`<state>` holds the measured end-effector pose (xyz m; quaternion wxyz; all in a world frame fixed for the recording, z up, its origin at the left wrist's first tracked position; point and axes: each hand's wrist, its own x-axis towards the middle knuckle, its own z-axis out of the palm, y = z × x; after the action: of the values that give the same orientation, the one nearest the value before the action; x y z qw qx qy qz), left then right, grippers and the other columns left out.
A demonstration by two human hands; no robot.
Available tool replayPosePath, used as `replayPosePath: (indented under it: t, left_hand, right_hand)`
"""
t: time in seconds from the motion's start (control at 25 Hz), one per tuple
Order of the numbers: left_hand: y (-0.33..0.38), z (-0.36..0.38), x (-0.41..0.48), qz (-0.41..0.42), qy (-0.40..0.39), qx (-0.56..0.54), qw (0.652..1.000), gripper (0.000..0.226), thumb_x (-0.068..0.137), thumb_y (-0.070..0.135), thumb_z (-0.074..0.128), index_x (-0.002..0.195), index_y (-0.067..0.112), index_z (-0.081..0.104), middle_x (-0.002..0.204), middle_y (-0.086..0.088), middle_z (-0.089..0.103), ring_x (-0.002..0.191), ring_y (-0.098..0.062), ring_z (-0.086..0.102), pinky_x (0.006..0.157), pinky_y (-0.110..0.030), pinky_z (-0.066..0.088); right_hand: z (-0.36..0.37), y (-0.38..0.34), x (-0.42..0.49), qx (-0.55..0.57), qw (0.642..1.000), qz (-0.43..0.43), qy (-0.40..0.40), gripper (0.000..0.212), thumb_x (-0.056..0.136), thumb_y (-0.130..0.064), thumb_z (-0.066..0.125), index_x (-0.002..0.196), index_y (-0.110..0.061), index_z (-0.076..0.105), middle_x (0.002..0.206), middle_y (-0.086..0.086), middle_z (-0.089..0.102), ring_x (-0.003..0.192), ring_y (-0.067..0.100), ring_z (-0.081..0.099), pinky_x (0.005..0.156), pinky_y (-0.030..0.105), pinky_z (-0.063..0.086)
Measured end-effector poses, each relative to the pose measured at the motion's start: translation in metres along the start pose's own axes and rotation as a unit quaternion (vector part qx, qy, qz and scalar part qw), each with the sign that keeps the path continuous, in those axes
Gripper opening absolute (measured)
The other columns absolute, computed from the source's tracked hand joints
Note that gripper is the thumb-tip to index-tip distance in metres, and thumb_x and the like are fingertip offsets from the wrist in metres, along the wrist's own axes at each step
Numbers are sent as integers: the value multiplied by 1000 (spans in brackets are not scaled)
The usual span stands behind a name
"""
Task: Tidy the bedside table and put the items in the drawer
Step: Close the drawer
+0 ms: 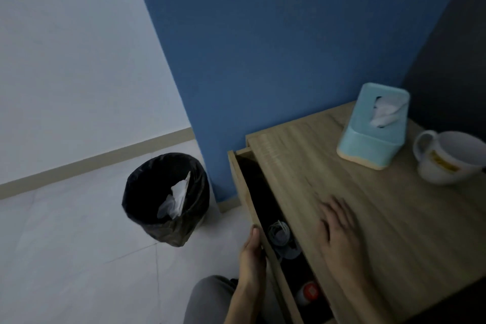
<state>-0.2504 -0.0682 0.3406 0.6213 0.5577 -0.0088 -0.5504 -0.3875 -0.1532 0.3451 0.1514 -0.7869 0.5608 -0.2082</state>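
Saw my left hand point(251, 252) flat against drawer front point(243, 184), fingers straight; right hand point(339, 231) spread flat on tabletop point(399, 221) alongside.

The drawer point(239, 179) is open by only a narrow slot along the bench point(394, 218) edge, and a coiled cable point(278, 231) and a red-capped bottle point(309, 293) partly fill it. There is free room over the bench middle; a tissue box point(373, 129) and a mug point(447, 163) stand at the back right. A bin point(165, 197) stands on the floor left of the drawer.

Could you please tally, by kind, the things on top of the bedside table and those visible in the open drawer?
tissue box: 1
mug: 1
coiled cable: 1
red-capped item: 1
Total: 4
The darker parts of the drawer cannot be read.
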Motion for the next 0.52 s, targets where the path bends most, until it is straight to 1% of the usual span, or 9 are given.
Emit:
replayPosePath:
  t: [0.04, 0.08, 0.16, 0.2, 0.24, 0.32, 0.4, 0.44, 0.52]
  left_hand:
    - [-1, 4, 3, 0, -3, 6, 1000, 41, 101, 22, 32, 129, 1, 51, 127, -19, 60, 118, -30, 55, 94, -31, 45]
    - [-1, 8, 4, 3, -6, 8, 1000, 40, 101, 22, 32, 128, 2, 52, 124, -16, 62, 114, -28, 56, 91, -31, 45]
    - [-1, 15, 6, -2, -9, 4, 1000, 37, 101, 23, 31, 126, 6, 52, 115, -7, 64, 103, -21, 58, 81, -27, 45]
    - [-1, 21, 6, -6, -11, 4, 1000, 37, 101, 22, 31, 130, 7, 49, 116, -5, 62, 103, -21, 56, 79, -27, 43]
    - [0, 26, 7, -13, -6, -4, 1000, 40, 101, 21, 31, 134, 4, 45, 122, -6, 58, 110, -23, 52, 80, -29, 41]
    - [-1, 31, 16, -26, 30, -8, 999, 42, 101, 18, 30, 137, -1, 40, 134, -10, 49, 120, -23, 44, 81, -32, 39]
    - [-5, 36, 23, -40, 31, 37, 998, 42, 100, 19, 32, 137, 0, 41, 138, -9, 47, 127, -25, 42, 85, -33, 39]
    - [-8, 37, 26, -40, 29, 48, 998, 43, 100, 21, 34, 136, 2, 43, 140, -9, 47, 129, -26, 43, 83, -32, 41]
    - [-7, 40, 26, -29, 12, 65, 997, 42, 100, 23, 34, 136, 3, 44, 140, -8, 47, 123, -24, 45, 73, -27, 42]
  right_hand:
    - [-1, 1, 1, -6, 1000, -3, 7, 49, 88, -32, 29, 115, -6, 62, 130, 13, 58, 125, 33, 48, 102, 30, 28]
    - [-2, 1, 2, -14, 1000, -5, 9, 50, 90, -34, 27, 115, -8, 62, 131, 11, 58, 126, 31, 48, 103, 30, 29]
    - [-3, 1, 3, -23, 1000, 1, 1, 59, 95, -42, 15, 115, -12, 62, 131, 7, 58, 127, 27, 47, 104, 30, 32]
    - [-3, 0, 2, -24, 1000, 1, 1, 64, 95, -43, 9, 115, -13, 62, 131, 6, 58, 128, 25, 46, 105, 31, 32]
    - [-2, 1, 2, -25, 1000, 0, 3, 63, 95, -42, 9, 115, -14, 62, 132, 6, 58, 129, 23, 45, 105, 33, 31]
    - [-3, 1, 2, -36, 999, -4, 2, 50, 93, -35, 22, 116, -15, 62, 133, 4, 57, 130, 22, 43, 104, 35, 32]
    - [-4, 0, 3, -45, 999, -7, 8, 42, 89, -29, 32, 114, -15, 63, 132, 4, 58, 130, 22, 44, 104, 35, 31]
    - [-5, 0, 3, -41, 999, -3, 4, 41, 88, -29, 33, 113, -15, 63, 131, 4, 58, 129, 22, 45, 103, 34, 31]
    - [-5, -1, 3, -35, 999, 1, 3, 42, 90, -30, 30, 111, -15, 64, 130, 4, 60, 127, 22, 48, 101, 35, 31]
